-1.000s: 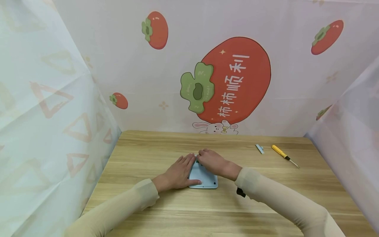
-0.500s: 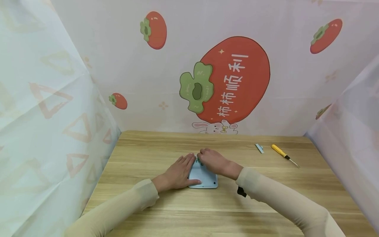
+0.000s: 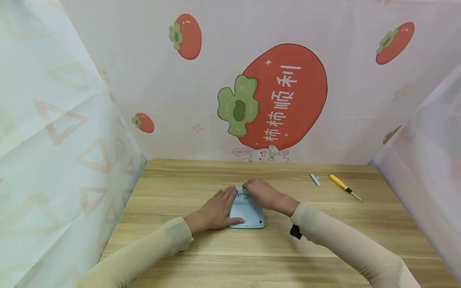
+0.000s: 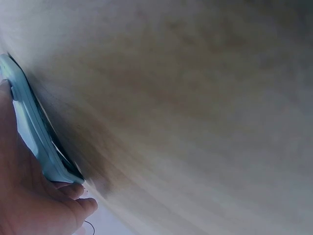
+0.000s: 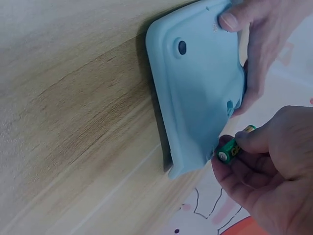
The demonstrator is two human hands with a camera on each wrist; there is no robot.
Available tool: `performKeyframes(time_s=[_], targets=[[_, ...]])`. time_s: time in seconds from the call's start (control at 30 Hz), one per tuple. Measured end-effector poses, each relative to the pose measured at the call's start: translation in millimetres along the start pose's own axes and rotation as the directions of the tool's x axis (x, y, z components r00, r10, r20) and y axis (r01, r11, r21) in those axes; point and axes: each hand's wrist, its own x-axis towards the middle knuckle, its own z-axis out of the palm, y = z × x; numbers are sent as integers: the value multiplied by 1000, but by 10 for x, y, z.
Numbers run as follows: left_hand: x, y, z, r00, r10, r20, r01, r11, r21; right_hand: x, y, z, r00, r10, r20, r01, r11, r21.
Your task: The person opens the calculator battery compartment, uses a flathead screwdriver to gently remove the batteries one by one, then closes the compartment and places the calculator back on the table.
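L hand (image 3: pixel 216 210) lies w/ fingers straight along device's (image 3: pixel 246 215) L edge, thumb out across its upper face, prob. to keep it from sliding on table (image 3: pixel 216 256). Device sits flat mid-table, slot at far end, seemingly back side up so slot is reachable. R hand (image 5: pixel 276 171) is narrow: thumb + fingers pinch green batt (image 5: pixel 229 150), partly hidden by thumb, held by device's far end; can't tell if they touch. Small blue pc (image 3: pixel 315 179), prob. slot's cover given colour, lies off to R nr screwdriver (image 3: pixel 339 183), both likely there to stay out of hands' way.
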Motion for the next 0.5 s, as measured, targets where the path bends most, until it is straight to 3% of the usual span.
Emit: performKeyframes(time_s=[0.3,0.5], targets=[[17,-7,6,1000,-11,17,11,1000,14,7,126,-77,997,40,-59,-24,967,253],[13,-4,17,1000,-10,17,10,1000,3,28,247,-57,992,127,-17,-109,902,417]])
